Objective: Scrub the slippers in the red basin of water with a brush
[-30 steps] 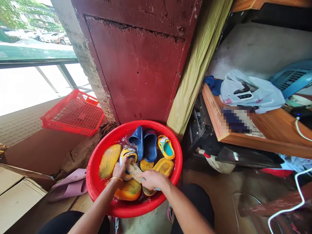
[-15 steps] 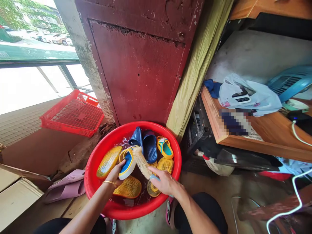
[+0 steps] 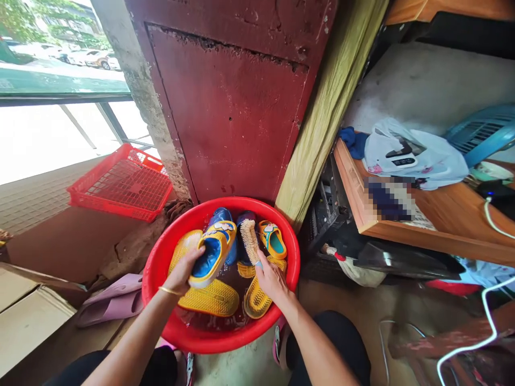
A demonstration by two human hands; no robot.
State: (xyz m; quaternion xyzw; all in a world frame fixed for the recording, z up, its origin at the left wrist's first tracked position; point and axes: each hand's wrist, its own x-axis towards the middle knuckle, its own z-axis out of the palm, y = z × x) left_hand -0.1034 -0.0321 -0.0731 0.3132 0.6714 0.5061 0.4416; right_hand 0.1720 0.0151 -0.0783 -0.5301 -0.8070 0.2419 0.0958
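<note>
My left hand (image 3: 185,269) grips a small yellow and blue sandal (image 3: 215,252) by its heel side, its blue insole facing up. In my right hand (image 3: 270,274) is a scrub brush (image 3: 249,238), bristles showing, held just right of the sandal and apart from it. Both hands are over a red basin (image 3: 161,316) of water. Inside it lie a yellow and teal child's sandal (image 3: 277,244), several yellow slippers, one with its zigzag sole (image 3: 213,297) up, and dark blue slippers (image 3: 220,214) partly hidden behind the sandal and brush.
A dark red door (image 3: 229,134) stands right behind the basin. Pink slippers (image 3: 110,305) and a cardboard box (image 3: 36,327) lie to the left, below a red plastic crate (image 3: 124,185). At right is a wooden desk (image 3: 454,214) bearing a plastic bag (image 3: 418,155).
The sandal has been turned and raised so its strap points away from me. The brush has come off it, swinging more upright. The dark blue slippers now sit lower in the water.
</note>
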